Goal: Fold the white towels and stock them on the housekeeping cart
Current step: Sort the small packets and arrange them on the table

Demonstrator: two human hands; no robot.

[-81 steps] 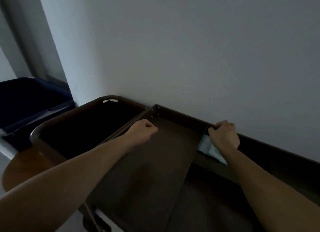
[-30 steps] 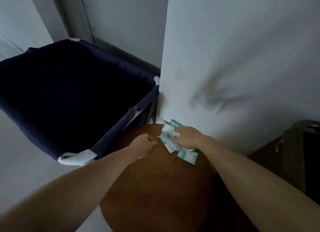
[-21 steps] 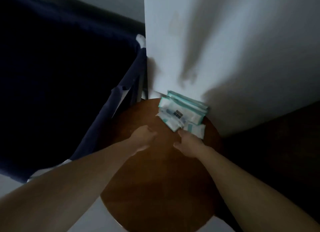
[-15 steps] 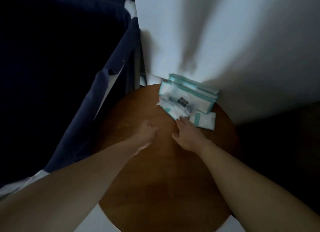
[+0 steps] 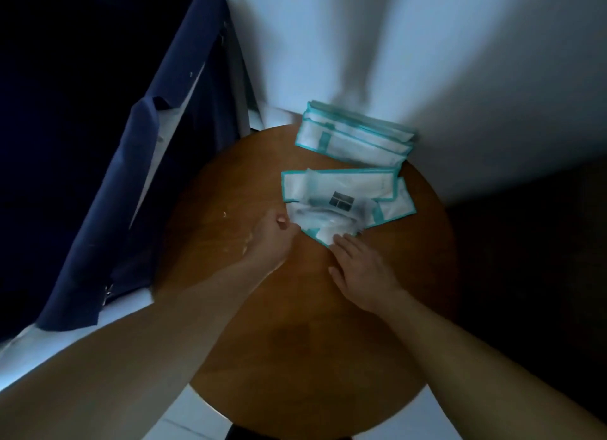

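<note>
No white towel is in view. Several flat white packets with teal borders (image 5: 341,193) lie on a round wooden table (image 5: 295,324). A second stack of the same packets (image 5: 354,137) leans against the wall behind them. My left hand (image 5: 269,242) has its fingers curled and pinches the left end of a clear-wrapped packet (image 5: 315,217) on top of the pile. My right hand (image 5: 358,268) lies flat, with straight fingertips touching the corner of the lowest packet (image 5: 323,236).
A navy fabric hamper (image 5: 98,143) stands to the left of the table, close to its edge. A white wall (image 5: 427,61) rises right behind the packets. A dark mass, too dim to make out, fills the right side (image 5: 542,259).
Both hands have moved forward from the bare table top onto the packets. The left hand has taken hold of a packet's end. The view has tilted further down over the table.
</note>
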